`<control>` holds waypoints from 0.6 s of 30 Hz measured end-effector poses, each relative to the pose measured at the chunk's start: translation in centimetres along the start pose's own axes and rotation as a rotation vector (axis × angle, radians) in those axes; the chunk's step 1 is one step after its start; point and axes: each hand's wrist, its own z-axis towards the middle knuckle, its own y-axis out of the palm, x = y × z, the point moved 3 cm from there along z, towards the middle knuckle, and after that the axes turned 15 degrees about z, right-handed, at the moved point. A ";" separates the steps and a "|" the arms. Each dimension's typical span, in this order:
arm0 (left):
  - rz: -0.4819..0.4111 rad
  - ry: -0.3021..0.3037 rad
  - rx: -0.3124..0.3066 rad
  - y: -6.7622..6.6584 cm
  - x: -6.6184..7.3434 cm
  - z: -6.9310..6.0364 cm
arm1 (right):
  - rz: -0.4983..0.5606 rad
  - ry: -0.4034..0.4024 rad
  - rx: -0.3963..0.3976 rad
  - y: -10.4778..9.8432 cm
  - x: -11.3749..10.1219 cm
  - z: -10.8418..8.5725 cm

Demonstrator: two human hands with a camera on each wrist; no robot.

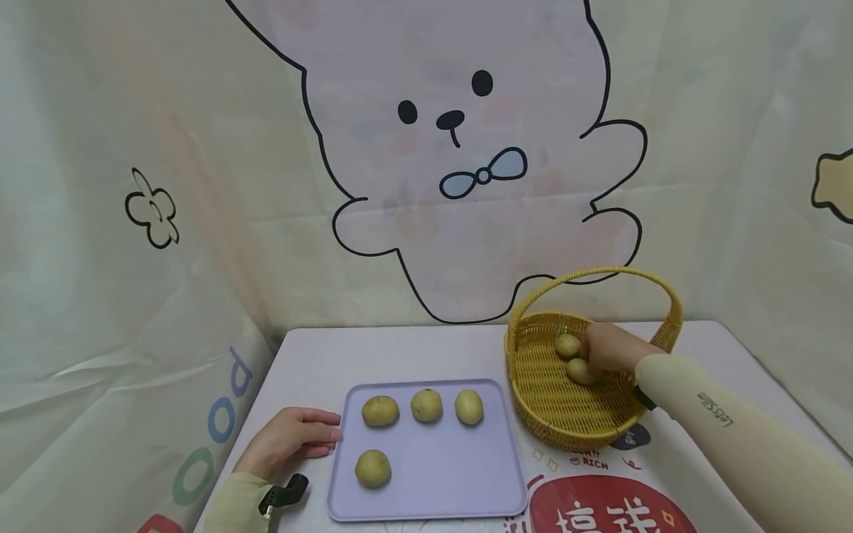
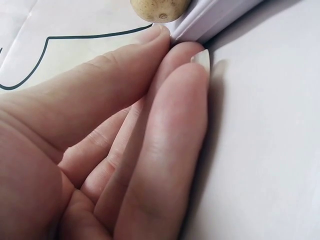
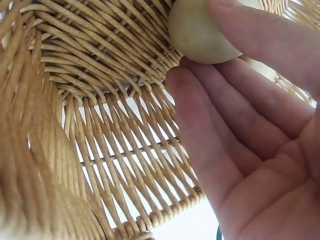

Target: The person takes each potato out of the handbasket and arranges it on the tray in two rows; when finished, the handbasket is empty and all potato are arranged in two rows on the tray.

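My right hand (image 1: 609, 348) reaches into a yellow wicker basket (image 1: 553, 426). In the right wrist view, its thumb and fingers pinch a potato (image 3: 200, 35). From the head, two potatoes show beside the hand: one farther back (image 1: 567, 345) and one nearer (image 1: 580, 371). A pale purple tray (image 1: 446, 481) lies to the basket's left. Three potatoes form a row along its back, the left one (image 1: 380, 411), the middle one (image 1: 426, 406) and the right one (image 1: 469, 407). Another potato (image 1: 372, 468) sits at front left. My left hand (image 1: 289, 438) touches the tray's left edge with extended fingers.
The basket's tall arched handle (image 1: 620, 270) rises over the reaching forearm. Beneath everything lies a white table cover (image 1: 313, 355) with red printing near the front right. A curtain (image 1: 280, 244) with a cartoon bear hangs behind and around the table.
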 end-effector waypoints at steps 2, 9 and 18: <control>-0.007 -0.004 0.000 0.0 0.0 0.0 | 0.004 -0.002 0.001 0.0 0.0 0.0; -0.017 -0.011 -0.005 0.1 0.1 0.0 | 0.010 0.002 0.003 0.1 0.0 0.1; -0.013 -0.011 -0.001 0.0 0.0 0.1 | 0.010 0.040 0.016 0.2 -0.7 -0.3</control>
